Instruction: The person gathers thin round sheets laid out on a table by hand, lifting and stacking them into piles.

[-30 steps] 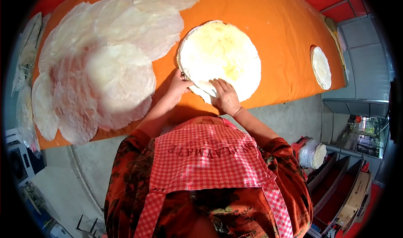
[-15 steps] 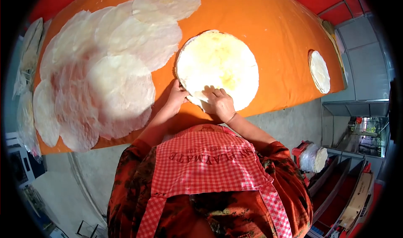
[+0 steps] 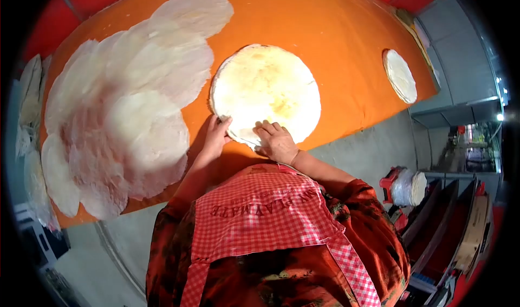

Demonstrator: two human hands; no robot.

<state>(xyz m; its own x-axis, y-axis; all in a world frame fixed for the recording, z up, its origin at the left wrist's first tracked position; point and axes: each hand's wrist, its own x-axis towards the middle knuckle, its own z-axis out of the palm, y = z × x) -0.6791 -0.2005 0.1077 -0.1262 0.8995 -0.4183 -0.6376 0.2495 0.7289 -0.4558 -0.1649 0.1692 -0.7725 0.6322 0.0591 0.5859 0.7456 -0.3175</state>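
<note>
A thick stack of round, thin flatbreads point(image 3: 271, 85), pale with yellow-brown patches on top, lies on the orange cloth in front of me. My left hand point(image 3: 218, 133) pinches the stack's near-left rim between thumb and fingers. On the near edge, my right hand point(image 3: 277, 143) has its fingers bent over the top sheet, close together, and its thumb is hidden. Between the two hands the rim looks uneven and slightly lifted. To the left, many thin, translucent round sheets point(image 3: 146, 139) are spread overlapping one another.
The orange cloth point(image 3: 336, 52) covers the large table. A smaller stack of pale rounds point(image 3: 400, 76) lies near its right end. Plastic-wrapped bundles point(image 3: 38, 171) line the left edge. At lower right, a wrapped stack of rounds point(image 3: 410, 186) stands by a divided rack point(image 3: 441, 231).
The view has turned slightly, shifting the scene. Both hands remain at the stack's near edge; the right hand's fingers have shifted slightly on the top sheet.
</note>
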